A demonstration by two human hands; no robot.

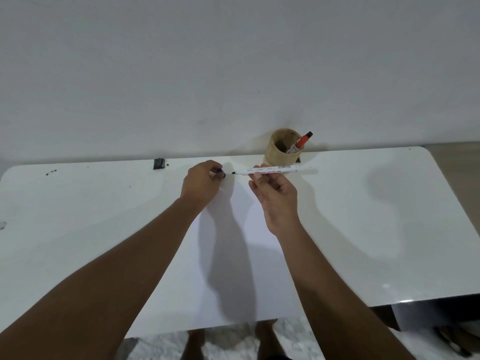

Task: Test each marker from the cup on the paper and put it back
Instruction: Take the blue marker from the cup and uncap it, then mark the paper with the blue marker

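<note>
Holding the marker [270, 170] pinched in the right hand [278, 196], cap [220, 172] closed in the left hand [201, 184], tip it down onto the paper [233, 255] near the cup [281, 149].

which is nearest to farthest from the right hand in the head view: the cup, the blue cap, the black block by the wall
1. Cup, just beyond the right hand.
2. Blue cap, to its left, in the left hand.
3. Black block, farther left at the table's back edge.

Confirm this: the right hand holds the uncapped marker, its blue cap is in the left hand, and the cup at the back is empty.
Not quite: the cup is not empty. The head view shows a red-capped marker standing in it. The right hand does hold the uncapped marker, and the left hand holds the blue cap.
</note>
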